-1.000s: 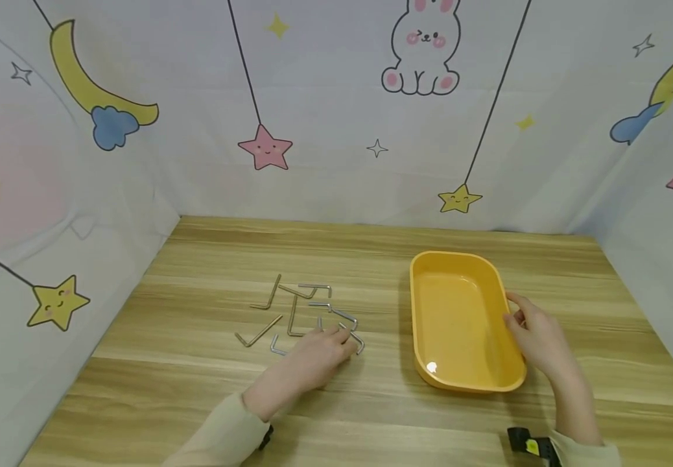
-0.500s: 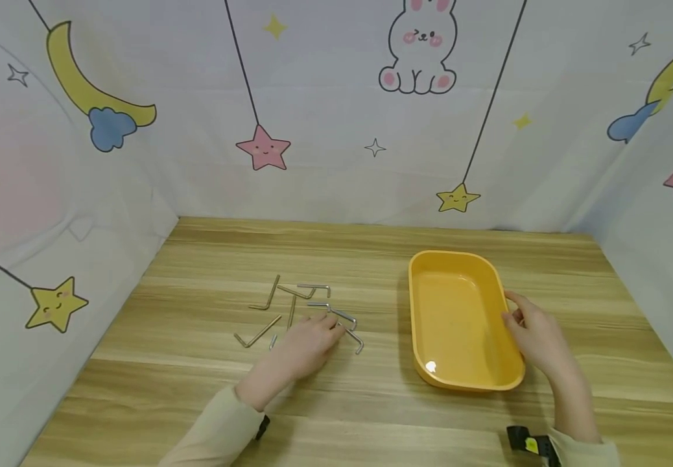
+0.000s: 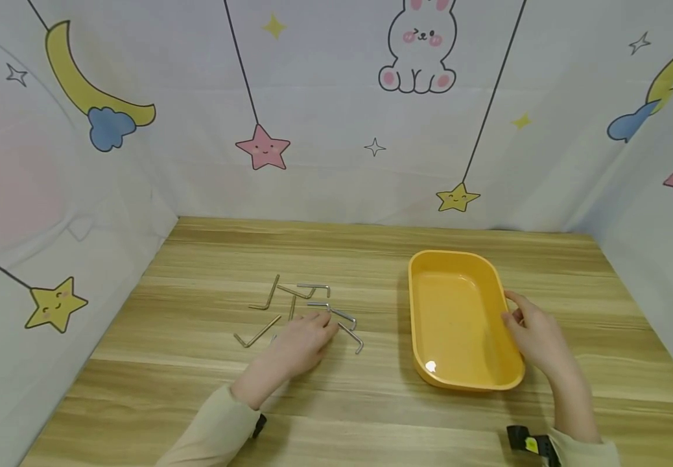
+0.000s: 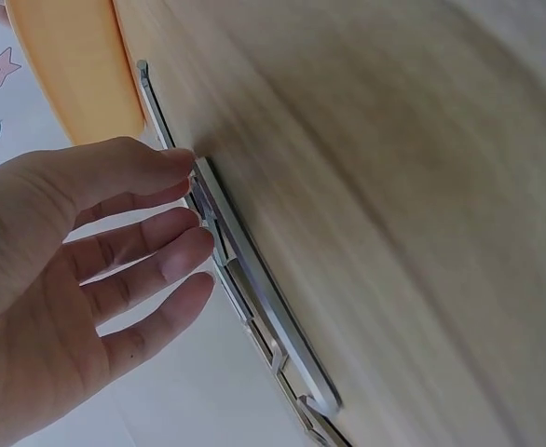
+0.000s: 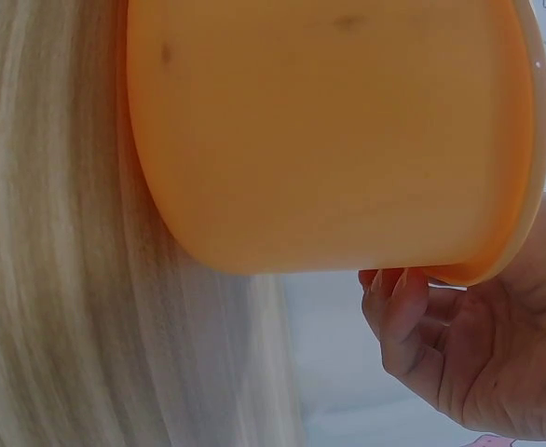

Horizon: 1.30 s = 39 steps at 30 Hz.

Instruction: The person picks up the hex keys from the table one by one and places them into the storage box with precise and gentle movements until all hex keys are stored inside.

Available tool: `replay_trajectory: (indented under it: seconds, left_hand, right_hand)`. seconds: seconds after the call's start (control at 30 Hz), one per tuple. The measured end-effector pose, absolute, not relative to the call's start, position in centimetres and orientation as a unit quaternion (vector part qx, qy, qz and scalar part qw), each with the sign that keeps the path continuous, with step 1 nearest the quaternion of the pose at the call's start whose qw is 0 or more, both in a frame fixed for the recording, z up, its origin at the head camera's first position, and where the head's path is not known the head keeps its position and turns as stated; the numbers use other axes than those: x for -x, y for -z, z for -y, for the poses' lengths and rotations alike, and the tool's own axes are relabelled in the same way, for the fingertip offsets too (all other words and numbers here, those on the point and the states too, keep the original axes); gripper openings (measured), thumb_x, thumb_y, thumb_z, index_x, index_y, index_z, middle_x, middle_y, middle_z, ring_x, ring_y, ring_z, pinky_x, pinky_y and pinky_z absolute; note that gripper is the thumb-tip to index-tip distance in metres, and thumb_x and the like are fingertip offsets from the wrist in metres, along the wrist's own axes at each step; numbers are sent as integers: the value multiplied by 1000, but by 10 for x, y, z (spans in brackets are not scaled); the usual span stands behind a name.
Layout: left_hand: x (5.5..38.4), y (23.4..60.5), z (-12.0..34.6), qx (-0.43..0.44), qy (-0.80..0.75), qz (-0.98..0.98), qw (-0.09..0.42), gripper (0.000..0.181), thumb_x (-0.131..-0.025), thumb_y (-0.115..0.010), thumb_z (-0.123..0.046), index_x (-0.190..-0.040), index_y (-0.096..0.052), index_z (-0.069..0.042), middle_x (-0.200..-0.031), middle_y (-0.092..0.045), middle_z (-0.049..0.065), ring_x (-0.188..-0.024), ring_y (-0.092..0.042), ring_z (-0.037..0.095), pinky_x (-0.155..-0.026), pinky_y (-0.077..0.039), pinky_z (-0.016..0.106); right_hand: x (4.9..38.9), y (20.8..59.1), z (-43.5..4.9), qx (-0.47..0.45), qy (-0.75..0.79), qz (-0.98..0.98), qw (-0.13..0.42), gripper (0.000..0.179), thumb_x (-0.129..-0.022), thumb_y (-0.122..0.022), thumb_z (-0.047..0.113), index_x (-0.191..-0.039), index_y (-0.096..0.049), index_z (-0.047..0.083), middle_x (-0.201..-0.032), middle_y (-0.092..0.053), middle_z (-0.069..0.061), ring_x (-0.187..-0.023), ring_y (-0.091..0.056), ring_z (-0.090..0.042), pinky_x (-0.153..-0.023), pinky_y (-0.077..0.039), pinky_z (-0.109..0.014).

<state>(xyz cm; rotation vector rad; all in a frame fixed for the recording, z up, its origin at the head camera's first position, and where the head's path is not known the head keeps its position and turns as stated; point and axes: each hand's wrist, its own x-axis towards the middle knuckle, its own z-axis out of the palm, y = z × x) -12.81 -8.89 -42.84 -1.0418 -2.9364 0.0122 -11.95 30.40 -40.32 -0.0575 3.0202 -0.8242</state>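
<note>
Several L-shaped Allen keys lie loose on the wood-grain table, some silver and some brass-coloured [image 3: 263,331]. My left hand [image 3: 295,340] is low over the near side of this group, covering part of it in the head view. In the left wrist view its fingers are loosely bent, and the thumb tip is right by one end of a silver Allen key [image 4: 266,279] lying on the table. Whether they touch is unclear. On the right, my right hand [image 3: 537,334] holds the side rim of a yellow plastic tub [image 3: 459,324], fingers against its outer wall [image 5: 399,303].
A white cloth printed with stars, moons and a rabbit [image 3: 421,48] hangs behind the table [image 3: 366,415] and along both sides. More silver Allen keys [image 3: 351,338] lie just right of the left hand, between it and the tub.
My left hand has shifted left and slightly away from me over the Allen keys, hiding more of the near ones. The right hand and the tub have stayed in place.
</note>
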Motion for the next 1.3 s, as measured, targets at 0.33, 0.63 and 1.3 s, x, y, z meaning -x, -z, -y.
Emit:
replay_trajectory:
  seconds: [0.33, 0.63, 1.3]
  left_hand:
    - [126, 428, 89, 344, 16, 939, 15, 26, -86, -69, -13, -111, -63, -8, -99, -60, 5, -85, -60, 20, -75, -54, 32]
    - [124, 431, 88, 338, 33, 941, 9, 22, -85, -67, -6, -107, -61, -7, -96, -57, 6, -76, -55, 19, -69, -52, 31]
    - [125, 437, 85, 346, -6, 938, 25, 20, -83, -66, -6, -102, -61, -11, -97, -57, 2, -78, -55, 17, -66, -50, 28]
  right_hand:
    - [119, 403, -304, 20, 263, -965, 4, 46, -100, -46, 18, -138, -42, -7, -88, -59, -12, -69, -47, -17, -59, -37, -27]
    - [119, 404, -304, 18, 263, -964, 4, 47, -100, -46, 19, -138, -42, -6, -89, -59, -12, -68, -47, -17, -59, -37, -27]
    - [121, 406, -307, 21, 262, -965, 3, 46, -100, -46, 19, -139, -42, -6, -88, -59, -12, -68, -47, -17, -60, -38, -28]
